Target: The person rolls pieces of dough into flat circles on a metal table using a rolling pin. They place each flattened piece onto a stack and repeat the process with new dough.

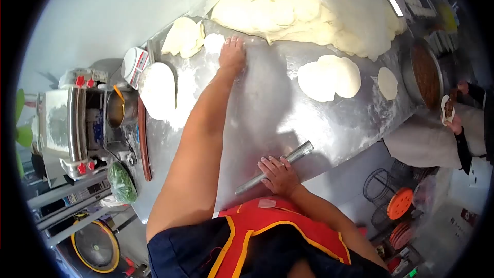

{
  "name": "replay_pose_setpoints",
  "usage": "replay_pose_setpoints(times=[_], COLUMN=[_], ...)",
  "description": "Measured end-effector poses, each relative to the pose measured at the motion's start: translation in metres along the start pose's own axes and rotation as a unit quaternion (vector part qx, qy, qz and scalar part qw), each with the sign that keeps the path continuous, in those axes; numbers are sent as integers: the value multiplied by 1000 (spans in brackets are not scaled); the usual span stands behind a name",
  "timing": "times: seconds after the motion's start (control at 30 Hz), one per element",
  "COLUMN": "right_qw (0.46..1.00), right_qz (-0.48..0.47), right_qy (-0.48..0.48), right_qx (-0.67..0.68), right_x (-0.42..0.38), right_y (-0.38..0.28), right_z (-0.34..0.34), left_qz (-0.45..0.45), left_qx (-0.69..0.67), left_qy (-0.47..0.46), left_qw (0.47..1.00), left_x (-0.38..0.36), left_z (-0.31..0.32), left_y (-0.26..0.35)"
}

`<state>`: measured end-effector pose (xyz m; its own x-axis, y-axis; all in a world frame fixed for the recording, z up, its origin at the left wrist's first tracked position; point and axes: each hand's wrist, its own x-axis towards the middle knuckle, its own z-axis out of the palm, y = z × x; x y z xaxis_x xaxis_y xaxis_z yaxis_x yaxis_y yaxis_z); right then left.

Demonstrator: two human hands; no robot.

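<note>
— Reaching far up the frame: left hand (232,54) at the end of a fully stretched arm, palm down, fingers spread on the floured steel table (267,108), fingertips touching a small dough piece (214,42) in the upper middle.

— And lower down?

— Right hand (278,174) in the lower middle, elbow bent close to the body, palm laid flat over a metal rolling pin (275,167). Fingers lying loose across it, not curled around; resting on it rather than gripping. Pin slanted, lower end left, upper end right, flat on the table.

— Hands near each other?

— Well apart; one high, one low, nearly the whole forearm between them.

— Around the upper hand?

— Lumpy dough chunk (182,36) just left of the small piece. Round white mound (158,90) further down toward the left edge. Big dough mass under plastic sheet (309,13) across the top of the frame.

— To the right?

— Overlapping rolled discs (329,77) right of centre, a single smaller disc (387,83) beyond. Pan of brown filling (426,74) at the right edge. Another person's hand (452,116) there, holding a filled wrapper.

— Far left?

— Steel machine with red knobs (72,123), and a green bundle (122,181) below it.
</note>
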<state>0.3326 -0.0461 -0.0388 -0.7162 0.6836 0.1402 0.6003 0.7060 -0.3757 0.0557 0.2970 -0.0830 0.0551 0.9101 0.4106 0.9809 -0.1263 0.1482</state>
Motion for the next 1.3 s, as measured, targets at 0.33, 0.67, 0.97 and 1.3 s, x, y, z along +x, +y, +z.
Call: replay_pose_setpoints(times=[0.33,0.67,0.97,1.3], right_qw=[1000,1000,999,1000], right_qz=[-15,-3,3,-8], right_qy=[22,-8,-13,-16], right_qx=[-4,6,48,7], right_x=[0,-2,0,37], right_y=[-1,-1,-3,9], right_z=[-2,5,2,-31], left_qz=[-49,-24,-63,-185], left_qx=[-76,-77,-73,-220], left_qy=[-85,-182,-122,-185], left_qw=[992,980,988,940], left_x=[-210,-216,-218,-287], left_z=[-131,-124,-118,-164], left_y=[82,84,97,95])
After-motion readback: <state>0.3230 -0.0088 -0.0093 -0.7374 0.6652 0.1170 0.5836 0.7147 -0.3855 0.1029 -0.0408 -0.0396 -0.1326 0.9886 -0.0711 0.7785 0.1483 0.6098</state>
